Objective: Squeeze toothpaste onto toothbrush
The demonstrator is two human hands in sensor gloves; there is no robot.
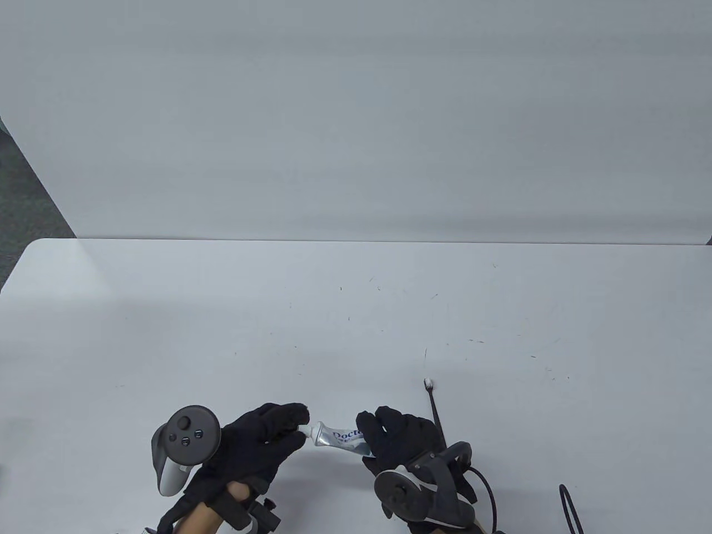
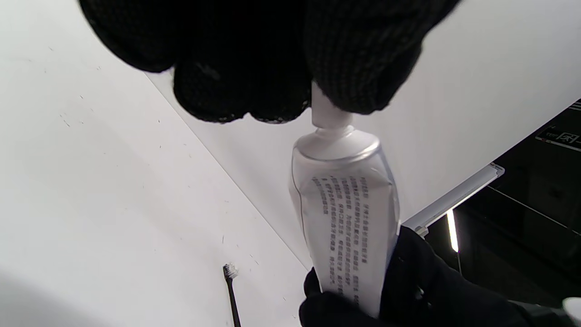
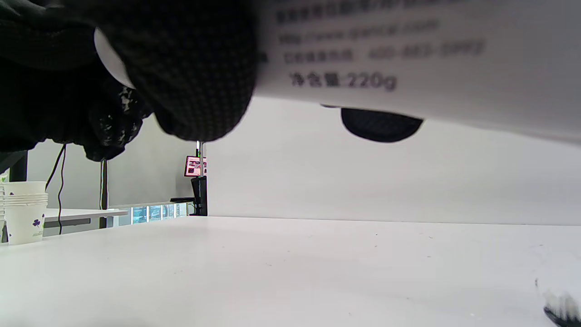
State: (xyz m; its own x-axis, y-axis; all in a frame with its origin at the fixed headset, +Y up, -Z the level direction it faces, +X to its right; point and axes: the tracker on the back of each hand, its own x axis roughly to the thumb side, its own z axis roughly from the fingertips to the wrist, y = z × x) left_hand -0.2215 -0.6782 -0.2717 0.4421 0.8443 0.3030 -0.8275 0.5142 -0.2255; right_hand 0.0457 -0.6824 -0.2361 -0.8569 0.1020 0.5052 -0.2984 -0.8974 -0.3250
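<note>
Table view: toothbrush (image 1: 434,410) beside right hand (image 1: 397,439).

Office: white tables (image 1: 356,311), paper cups (image 3: 25,211)

Obscured items — cap and handle

Tube cap (image 2: 327,113) largely covered by left hand (image 1: 261,439) fingertips; toothbrush (image 1: 434,406) handle passes behind right hand (image 1: 400,439) — bristles blurred in right wrist view.

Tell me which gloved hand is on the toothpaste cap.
The left hand: its fingertips pinch the white cap. The right hand grips the toothpaste tube body instead.
</note>
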